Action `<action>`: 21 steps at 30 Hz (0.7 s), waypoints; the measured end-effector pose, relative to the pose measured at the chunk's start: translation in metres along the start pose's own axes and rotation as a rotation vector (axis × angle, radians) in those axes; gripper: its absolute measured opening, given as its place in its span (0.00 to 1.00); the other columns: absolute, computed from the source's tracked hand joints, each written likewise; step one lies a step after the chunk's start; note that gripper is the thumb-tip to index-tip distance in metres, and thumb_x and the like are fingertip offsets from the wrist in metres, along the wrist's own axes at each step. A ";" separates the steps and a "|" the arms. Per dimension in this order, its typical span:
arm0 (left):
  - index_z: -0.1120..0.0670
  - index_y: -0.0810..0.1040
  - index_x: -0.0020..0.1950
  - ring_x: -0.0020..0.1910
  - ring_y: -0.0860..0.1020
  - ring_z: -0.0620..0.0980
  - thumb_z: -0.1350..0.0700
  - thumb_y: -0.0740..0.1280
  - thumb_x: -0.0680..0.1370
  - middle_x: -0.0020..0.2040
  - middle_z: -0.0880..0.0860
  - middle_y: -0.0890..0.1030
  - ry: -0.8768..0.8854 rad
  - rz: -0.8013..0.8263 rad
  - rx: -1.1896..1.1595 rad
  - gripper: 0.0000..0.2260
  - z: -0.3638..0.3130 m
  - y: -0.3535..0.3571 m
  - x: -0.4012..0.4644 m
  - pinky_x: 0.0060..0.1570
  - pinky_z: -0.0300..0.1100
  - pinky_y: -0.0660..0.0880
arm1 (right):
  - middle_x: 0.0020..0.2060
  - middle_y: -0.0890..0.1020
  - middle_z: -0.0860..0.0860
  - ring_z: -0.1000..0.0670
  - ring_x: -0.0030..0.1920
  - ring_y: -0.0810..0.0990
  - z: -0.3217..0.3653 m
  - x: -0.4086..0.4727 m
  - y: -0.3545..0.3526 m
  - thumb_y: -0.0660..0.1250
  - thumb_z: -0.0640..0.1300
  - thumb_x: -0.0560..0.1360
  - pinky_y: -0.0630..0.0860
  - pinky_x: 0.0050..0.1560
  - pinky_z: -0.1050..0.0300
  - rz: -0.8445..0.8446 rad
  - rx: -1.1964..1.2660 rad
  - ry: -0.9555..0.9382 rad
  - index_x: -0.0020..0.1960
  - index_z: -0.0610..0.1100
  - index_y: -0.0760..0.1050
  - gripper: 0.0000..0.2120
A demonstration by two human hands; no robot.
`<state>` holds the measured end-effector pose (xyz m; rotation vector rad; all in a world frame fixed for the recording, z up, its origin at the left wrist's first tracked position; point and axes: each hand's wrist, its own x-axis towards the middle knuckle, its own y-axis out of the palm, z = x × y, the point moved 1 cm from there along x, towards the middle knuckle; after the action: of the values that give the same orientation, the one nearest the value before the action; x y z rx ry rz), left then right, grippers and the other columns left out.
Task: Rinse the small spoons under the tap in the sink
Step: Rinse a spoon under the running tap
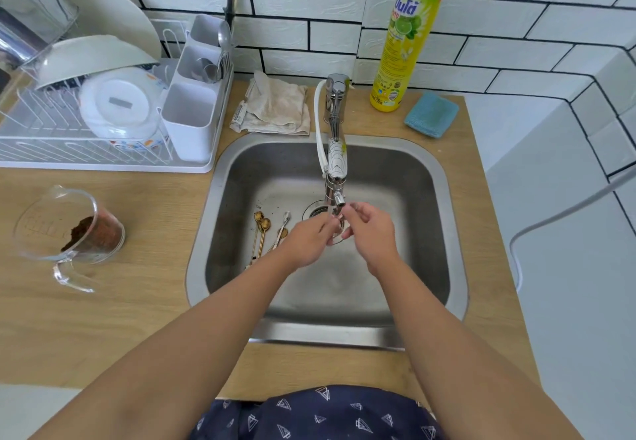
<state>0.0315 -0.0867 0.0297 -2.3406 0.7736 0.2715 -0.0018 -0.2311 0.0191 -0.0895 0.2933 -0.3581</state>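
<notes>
Hands meet under the tap point(335, 178): our left hand point(306, 243) and right hand point(371, 233) pinch something small, seemingly a spoon, for rinsing; other spoons point(265, 233) wait in the sink point(430, 205).

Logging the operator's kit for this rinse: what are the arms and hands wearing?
Nothing shows on either arm: both forearms are bare up to the frame edge, with no sleeves. The left hand and right hand have no gloves, and no watch, ring or bracelet is visible. A navy garment printed with white triangles covers the torso.

Dish rack point(86, 150), measuring jug point(69, 229), cloth point(275, 106), detergent bottle point(406, 37), blue sponge point(432, 114).
</notes>
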 end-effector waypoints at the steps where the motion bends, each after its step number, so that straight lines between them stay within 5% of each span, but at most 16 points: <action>1: 0.45 0.71 0.38 0.36 0.73 0.44 0.45 0.55 0.84 0.34 0.44 0.75 0.032 -0.008 0.029 0.16 -0.002 0.002 0.006 0.36 0.42 0.66 | 0.37 0.87 0.57 0.56 0.25 0.76 0.004 0.004 -0.006 0.67 0.44 0.81 0.73 0.31 0.64 -0.034 -0.011 -0.007 0.44 0.49 0.82 0.08; 8: 0.50 0.77 0.43 0.35 0.71 0.46 0.43 0.56 0.84 0.33 0.47 0.74 -0.032 0.094 -0.190 0.18 0.027 0.007 0.005 0.41 0.44 0.69 | 0.41 0.88 0.59 0.58 0.23 0.73 0.015 0.017 -0.036 0.67 0.46 0.81 0.70 0.26 0.66 -0.158 -0.037 -0.027 0.43 0.50 0.82 0.09; 12: 0.48 0.73 0.41 0.36 0.73 0.46 0.42 0.51 0.85 0.36 0.45 0.75 0.056 0.058 0.009 0.19 0.003 0.008 0.015 0.37 0.42 0.67 | 0.36 0.87 0.55 0.56 0.22 0.72 0.000 0.004 -0.005 0.68 0.43 0.81 0.70 0.28 0.65 -0.030 0.013 0.023 0.45 0.45 0.83 0.08; 21: 0.50 0.72 0.42 0.40 0.73 0.46 0.44 0.50 0.85 0.39 0.47 0.75 0.013 0.081 0.077 0.19 0.023 0.002 0.002 0.39 0.40 0.66 | 0.40 0.88 0.54 0.57 0.23 0.71 0.011 0.019 -0.030 0.67 0.45 0.80 0.70 0.27 0.66 -0.177 0.012 0.029 0.43 0.47 0.84 0.09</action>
<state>0.0322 -0.0747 0.0103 -2.2445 0.8716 0.2576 0.0086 -0.2660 0.0284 -0.0989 0.3129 -0.5375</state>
